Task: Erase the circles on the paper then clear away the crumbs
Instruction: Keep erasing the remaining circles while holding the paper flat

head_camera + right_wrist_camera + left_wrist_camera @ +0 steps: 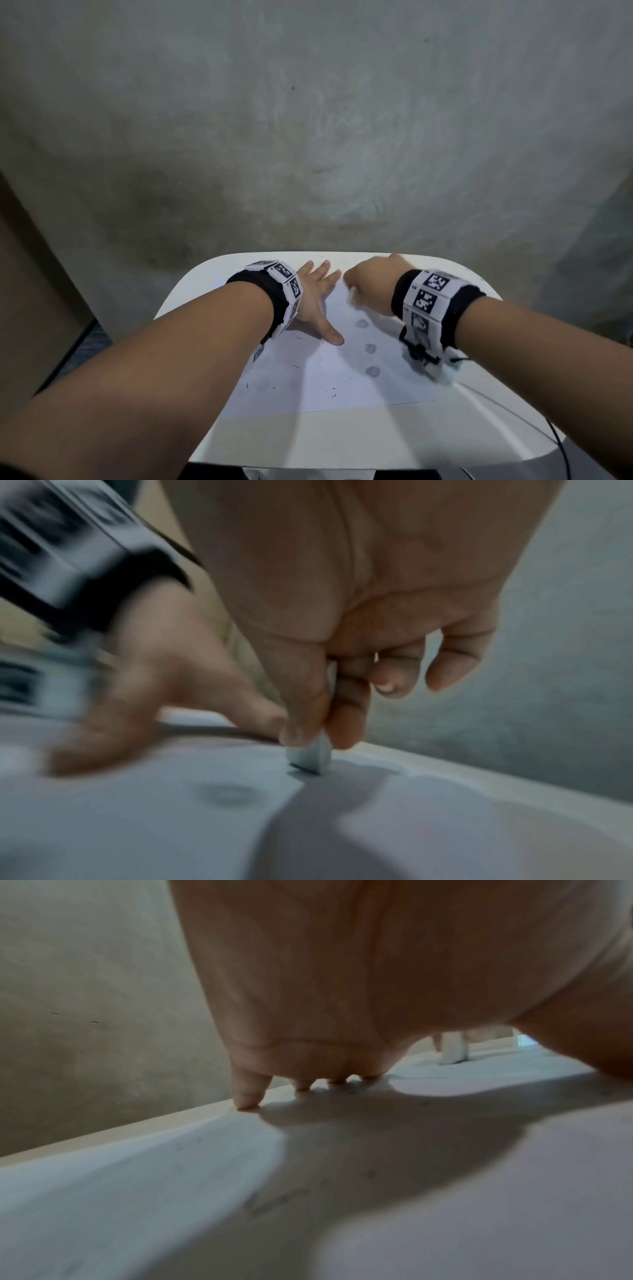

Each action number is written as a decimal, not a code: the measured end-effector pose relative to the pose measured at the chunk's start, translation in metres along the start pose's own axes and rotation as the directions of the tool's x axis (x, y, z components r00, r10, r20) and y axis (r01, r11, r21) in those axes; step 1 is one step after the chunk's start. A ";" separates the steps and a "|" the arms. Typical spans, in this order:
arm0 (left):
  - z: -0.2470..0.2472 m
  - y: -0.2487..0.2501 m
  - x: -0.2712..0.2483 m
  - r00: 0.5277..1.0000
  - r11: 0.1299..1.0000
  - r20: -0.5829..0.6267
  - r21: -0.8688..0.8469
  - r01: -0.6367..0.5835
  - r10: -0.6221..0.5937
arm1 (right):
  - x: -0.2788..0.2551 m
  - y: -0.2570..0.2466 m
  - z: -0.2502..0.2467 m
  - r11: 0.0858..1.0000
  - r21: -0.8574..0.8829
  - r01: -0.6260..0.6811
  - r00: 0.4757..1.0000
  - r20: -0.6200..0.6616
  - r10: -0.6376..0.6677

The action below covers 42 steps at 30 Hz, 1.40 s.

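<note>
A white sheet of paper (342, 383) lies on a white table (308, 442). Three grey shaded circles (370, 348) run down its middle. Dark eraser crumbs (334, 392) are scattered over the sheet. My left hand (317, 301) lies flat on the paper's far left part, fingers spread and straight, pressing it down. My right hand (370, 286) pinches a white eraser (310, 758) between thumb and fingers, its dirty tip on the paper near the far edge, just above the top circle (226, 794). From the left wrist view the eraser (452, 1049) shows beyond my palm.
The table's far edge (342, 255) lies close behind both hands, with a grey concrete floor (308, 137) beyond. A thin black cable (558, 442) trails off the table's right side. A brown panel (30, 291) stands at the left.
</note>
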State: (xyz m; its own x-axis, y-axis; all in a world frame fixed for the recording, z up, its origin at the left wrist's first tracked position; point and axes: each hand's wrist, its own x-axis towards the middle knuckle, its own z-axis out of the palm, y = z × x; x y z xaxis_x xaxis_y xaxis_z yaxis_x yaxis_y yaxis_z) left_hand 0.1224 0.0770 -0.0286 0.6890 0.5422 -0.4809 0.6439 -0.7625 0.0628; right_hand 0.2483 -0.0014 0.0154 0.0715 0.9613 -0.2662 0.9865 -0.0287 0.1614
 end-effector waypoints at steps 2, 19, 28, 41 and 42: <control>0.001 -0.001 0.002 1.000 1.000 -0.011 0.005 -0.003 0.003 | -0.002 -0.007 0.003 0.996 0.083 0.045 0.998 0.043 -0.048; 0.003 -0.002 0.002 1.000 1.000 -0.024 -0.024 -0.002 0.002 | -0.004 0.004 -0.001 0.964 0.265 0.014 0.994 0.097 -0.042; -0.010 -0.002 -0.005 0.993 0.993 -0.034 0.044 -0.107 0.109 | -0.008 0.045 0.004 0.841 0.535 -0.082 0.993 -0.030 0.116; 0.006 0.010 -0.002 0.996 0.996 -0.035 0.042 -0.076 0.078 | -0.017 -0.024 0.004 0.998 -0.027 0.049 0.983 0.181 -0.044; 0.005 0.011 -0.002 0.997 0.997 -0.032 0.039 -0.073 0.074 | -0.019 -0.026 0.003 0.994 -0.043 0.100 0.979 0.181 -0.090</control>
State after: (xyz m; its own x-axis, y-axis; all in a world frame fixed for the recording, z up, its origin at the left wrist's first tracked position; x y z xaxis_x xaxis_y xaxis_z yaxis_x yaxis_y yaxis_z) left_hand 0.1265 0.0659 -0.0313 0.7451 0.4956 -0.4463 0.5787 -0.8131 0.0634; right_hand 0.2222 -0.0197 0.0130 0.0075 0.8945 -0.4469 0.9814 0.0791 0.1749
